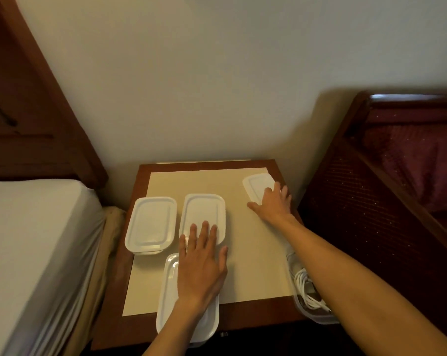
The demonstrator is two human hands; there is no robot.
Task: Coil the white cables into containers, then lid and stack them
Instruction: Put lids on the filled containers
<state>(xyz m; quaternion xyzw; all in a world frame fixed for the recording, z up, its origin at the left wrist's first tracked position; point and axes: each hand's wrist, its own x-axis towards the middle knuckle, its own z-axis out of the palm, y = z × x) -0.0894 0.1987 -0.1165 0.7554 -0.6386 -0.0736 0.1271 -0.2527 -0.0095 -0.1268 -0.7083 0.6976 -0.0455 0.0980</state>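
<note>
Three lidded white containers sit on the nightstand (191, 181): one at the left (150, 223), one in the middle (203, 209), one at the front edge (169, 294). My left hand (203, 263) lies flat with spread fingers over the front container, its fingertips on the near end of the middle one. At the back right corner lies a loose white lid (255, 185), and my right hand (272, 204) rests on its near edge, fingers spread. An unlidded container (307, 308) at the front right holds a coiled white cable (304, 286), partly hidden under my right forearm.
The nightstand stands against a pale wall. A bed with a white sheet (37, 240) and dark wooden headboard is at the left. A dark red wooden bed frame (386, 188) stands close on the right. The open container overhangs the nightstand's right front corner.
</note>
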